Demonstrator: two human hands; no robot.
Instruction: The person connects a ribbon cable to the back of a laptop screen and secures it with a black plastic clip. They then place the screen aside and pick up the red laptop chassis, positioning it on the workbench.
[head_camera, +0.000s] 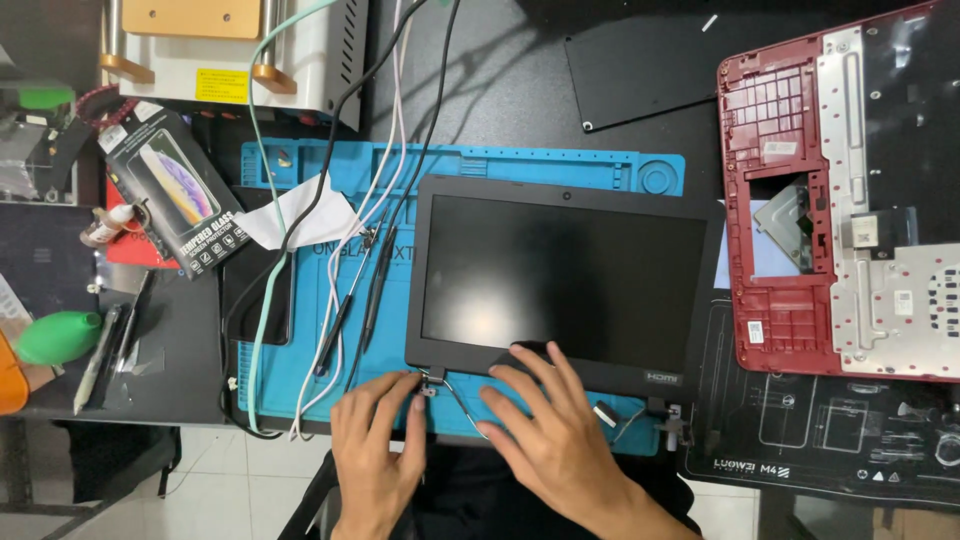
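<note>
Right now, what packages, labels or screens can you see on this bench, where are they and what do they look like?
Laptop screen panel: centre, on the blue mat, dark and unlit, black bezel; right hand on its lower edge, left hand by its corner hinge.
Screen protector box: far left, black with phone picture.
Yellow label: top left, on white machine.

Left of the laptop screen panel (565, 285), loose cables (345, 215) and upright probes (375, 290) cross the blue mat (300, 330), crowding that side. The red laptop shell (790, 200) blocks the right. Bare mat shows only along the near edge, under the hinge wire (462, 400).
</note>
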